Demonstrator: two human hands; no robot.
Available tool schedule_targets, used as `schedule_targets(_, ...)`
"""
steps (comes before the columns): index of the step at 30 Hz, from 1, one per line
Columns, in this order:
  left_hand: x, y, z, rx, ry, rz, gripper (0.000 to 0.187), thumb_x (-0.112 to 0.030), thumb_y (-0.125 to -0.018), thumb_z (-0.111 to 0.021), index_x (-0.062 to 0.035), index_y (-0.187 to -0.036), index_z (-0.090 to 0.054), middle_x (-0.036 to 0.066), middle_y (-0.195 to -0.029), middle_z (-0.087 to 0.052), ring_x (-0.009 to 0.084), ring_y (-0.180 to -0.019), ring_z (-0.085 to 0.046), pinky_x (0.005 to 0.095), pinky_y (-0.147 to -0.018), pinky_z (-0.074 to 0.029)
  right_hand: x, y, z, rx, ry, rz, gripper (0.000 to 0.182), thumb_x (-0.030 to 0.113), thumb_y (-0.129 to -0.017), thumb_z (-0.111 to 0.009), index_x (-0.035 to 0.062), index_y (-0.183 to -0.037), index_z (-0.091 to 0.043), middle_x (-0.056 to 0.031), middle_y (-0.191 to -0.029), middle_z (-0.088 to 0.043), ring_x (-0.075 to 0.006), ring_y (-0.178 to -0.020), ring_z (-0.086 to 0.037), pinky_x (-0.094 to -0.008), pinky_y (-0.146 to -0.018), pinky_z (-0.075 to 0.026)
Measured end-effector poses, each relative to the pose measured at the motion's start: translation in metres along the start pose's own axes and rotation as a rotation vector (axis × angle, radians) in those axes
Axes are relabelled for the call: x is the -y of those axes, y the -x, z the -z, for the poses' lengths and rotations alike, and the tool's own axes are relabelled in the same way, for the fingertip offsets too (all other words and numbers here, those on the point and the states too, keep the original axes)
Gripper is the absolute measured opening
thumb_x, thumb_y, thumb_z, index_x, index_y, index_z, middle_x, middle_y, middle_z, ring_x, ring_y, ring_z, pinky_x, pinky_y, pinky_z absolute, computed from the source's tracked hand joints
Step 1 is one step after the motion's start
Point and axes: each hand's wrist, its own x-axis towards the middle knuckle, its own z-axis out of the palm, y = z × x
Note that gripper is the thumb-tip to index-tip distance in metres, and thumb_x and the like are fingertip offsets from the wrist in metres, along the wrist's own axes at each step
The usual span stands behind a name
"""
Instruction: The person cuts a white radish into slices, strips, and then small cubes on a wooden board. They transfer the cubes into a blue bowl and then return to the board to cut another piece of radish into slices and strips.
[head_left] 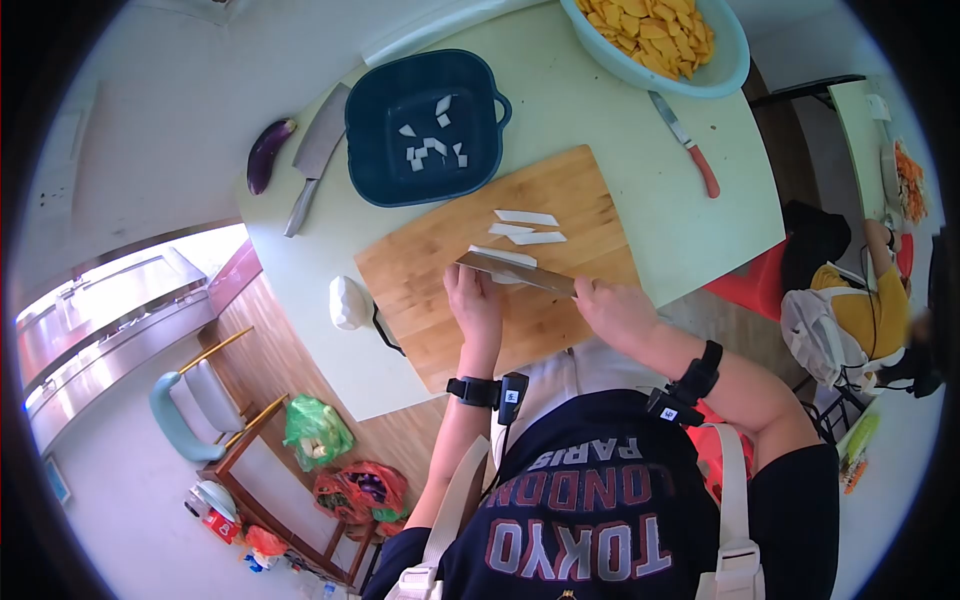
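Observation:
My right hand [612, 308] is closed round the handle of a kitchen knife [530, 274], whose wide blade points left across the wooden cutting board [570, 185]. Under and beside the blade lie pale slices of white radish [505, 256]. My left hand [474, 300] has its fingers curled at the blade's far end, against the radish; the fingertips are partly hidden. Farther up the board rest several loose white strips [527, 217]. Small cut white pieces [432, 147] lie in a dark blue square basin [365, 165] behind the board.
A peeled white chunk [347, 303] sits left of the board. Near the back left are a cleaver [320, 145] and an eggplant [268, 155]. A red-handled knife [690, 150] lies right, below a bowl [735, 65] of orange slices. Another person [865, 310] sits at the far right.

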Motion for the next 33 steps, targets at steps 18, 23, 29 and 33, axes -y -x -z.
schedule_targets(18,0.003,-0.003,0.002,0.020,-0.013,-0.005,0.029,0.007,-0.078,-0.052,-0.0019,-0.105,-0.057,0.011,-0.094,-0.054,0.0222,-0.074,-0.056,0.0281,-0.058,-0.046,-0.004,-0.013,0.009,0.110,-0.071,-0.018,0.013,0.014,-0.084,-0.050,0.0022,-0.082,-0.046,-0.0129,-0.062,-0.060,-0.0287,-0.055,-0.062,-0.0362,-0.045,-0.049)
schedule_targets(23,0.000,-0.004,0.001,-0.001,0.005,0.004,0.028,0.006,-0.079,-0.053,-0.0017,-0.105,-0.058,0.012,-0.094,-0.055,0.0234,-0.074,-0.056,0.0275,-0.058,-0.046,-0.007,-0.020,0.006,0.145,-0.089,-0.006,0.012,0.012,-0.080,-0.052,0.0017,-0.082,-0.046,-0.0129,-0.061,-0.060,-0.0287,-0.054,-0.062,-0.0377,-0.044,-0.048)
schedule_targets(29,0.002,-0.004,0.000,-0.041,-0.053,-0.045,0.026,0.003,-0.080,-0.055,-0.0025,-0.105,-0.059,0.013,-0.096,-0.057,0.0267,-0.078,-0.058,0.0317,-0.062,-0.047,-0.001,-0.037,0.006,0.100,-0.138,0.048,0.011,0.009,-0.077,-0.052,0.0005,-0.082,-0.047,-0.0129,-0.058,-0.059,-0.0299,-0.054,-0.062,-0.0396,-0.044,-0.048)
schedule_targets(33,-0.007,-0.003,0.005,0.008,0.000,0.059,0.021,0.001,-0.079,-0.055,-0.0016,-0.100,-0.058,0.014,-0.101,-0.057,0.0335,-0.089,-0.053,0.0393,-0.074,-0.046,0.000,-0.048,-0.006,0.109,-0.133,0.063,0.013,0.010,-0.080,-0.049,-0.0010,-0.086,-0.048,-0.0161,-0.062,-0.060,-0.0320,-0.056,-0.062,-0.0393,-0.046,-0.049)
